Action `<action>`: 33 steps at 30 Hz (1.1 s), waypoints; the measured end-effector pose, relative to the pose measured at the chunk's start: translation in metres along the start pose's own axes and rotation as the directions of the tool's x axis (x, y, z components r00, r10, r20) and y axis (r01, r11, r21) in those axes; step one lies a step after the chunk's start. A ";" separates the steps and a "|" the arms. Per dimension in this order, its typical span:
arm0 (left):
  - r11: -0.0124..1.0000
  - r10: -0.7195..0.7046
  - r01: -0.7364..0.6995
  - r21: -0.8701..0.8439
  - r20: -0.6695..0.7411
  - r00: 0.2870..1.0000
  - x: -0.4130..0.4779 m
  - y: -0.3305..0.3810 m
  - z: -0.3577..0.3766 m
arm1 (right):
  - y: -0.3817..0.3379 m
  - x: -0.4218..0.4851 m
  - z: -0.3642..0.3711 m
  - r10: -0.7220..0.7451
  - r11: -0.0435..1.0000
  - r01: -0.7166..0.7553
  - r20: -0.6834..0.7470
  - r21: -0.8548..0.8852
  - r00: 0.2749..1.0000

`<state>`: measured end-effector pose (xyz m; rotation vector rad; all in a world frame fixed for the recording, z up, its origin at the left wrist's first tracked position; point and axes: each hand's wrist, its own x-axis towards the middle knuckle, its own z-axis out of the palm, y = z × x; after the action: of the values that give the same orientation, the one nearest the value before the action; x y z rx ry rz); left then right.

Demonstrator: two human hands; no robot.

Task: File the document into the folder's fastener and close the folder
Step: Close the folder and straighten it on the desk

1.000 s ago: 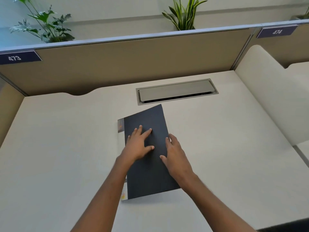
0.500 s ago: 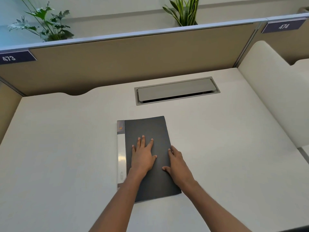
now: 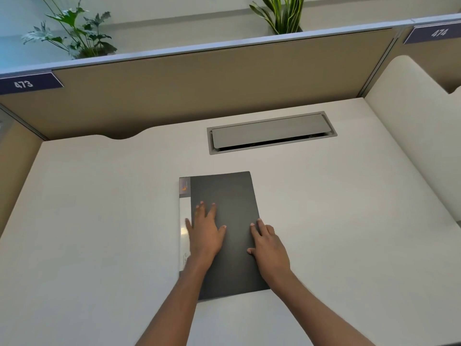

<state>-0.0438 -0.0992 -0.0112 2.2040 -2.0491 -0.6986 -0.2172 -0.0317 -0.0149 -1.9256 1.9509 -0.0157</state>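
Both bare forearms enter from the bottom edge and run up toward twelve o'clock, converging a little as they go. The left hand (image 3: 205,236) lies palm down and flat, fingers (image 3: 200,211) spread and pointing toward twelve o'clock, the thumb splayed out toward two o'clock and the little finger out toward ten o'clock. The right hand (image 3: 269,245) also lies palm down, set slightly nearer the body than the left, its fingers close together and angled toward eleven o'clock, the thumb tucked out toward nine o'clock. The two hands sit side by side, near each other but not touching. Both wrists are straight, in line with the forearms.
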 end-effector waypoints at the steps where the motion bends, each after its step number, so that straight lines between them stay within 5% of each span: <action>1: 0.997 -0.069 0.069 -0.020 -0.044 0.997 -0.002 -0.007 -0.004 | 0.000 0.001 0.000 0.001 1.000 -0.001 0.002 -0.003 1.000; 5: 0.963 -0.258 0.250 -0.099 -0.081 0.963 -0.008 -0.034 -0.016 | -0.001 0.001 0.002 0.001 1.000 -0.001 0.006 -0.024 1.000; 11: 0.924 -0.312 0.276 -0.264 -0.103 0.944 -0.010 -0.044 -0.021 | -0.005 0.000 0.004 0.010 0.998 -0.010 0.000 -0.068 1.000; 16: 0.728 -0.442 0.372 -0.576 0.021 0.897 0.003 -0.051 -0.029 | -0.005 0.000 0.006 0.022 0.997 -0.022 -0.001 -0.077 1.000; 23: 0.493 -0.276 0.305 -0.815 0.186 0.943 0.005 -0.068 -0.042 | 0.000 -0.001 0.006 0.056 0.994 -0.054 -0.018 0.099 0.998; 28: 0.379 -0.212 0.316 -0.870 0.252 0.944 0.001 -0.080 -0.044 | 0.007 0.002 -0.003 0.262 0.808 -0.167 -0.091 0.565 0.961; 33: 0.364 -0.180 0.314 -0.877 0.264 0.948 0.000 -0.084 -0.048 | 0.007 0.011 -0.016 0.313 0.534 -0.268 0.107 0.802 0.944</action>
<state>0.0520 -0.1013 0.0035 1.7188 -0.8300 -1.5513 -0.2281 -0.0461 -0.0055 -0.9725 1.7821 -0.7479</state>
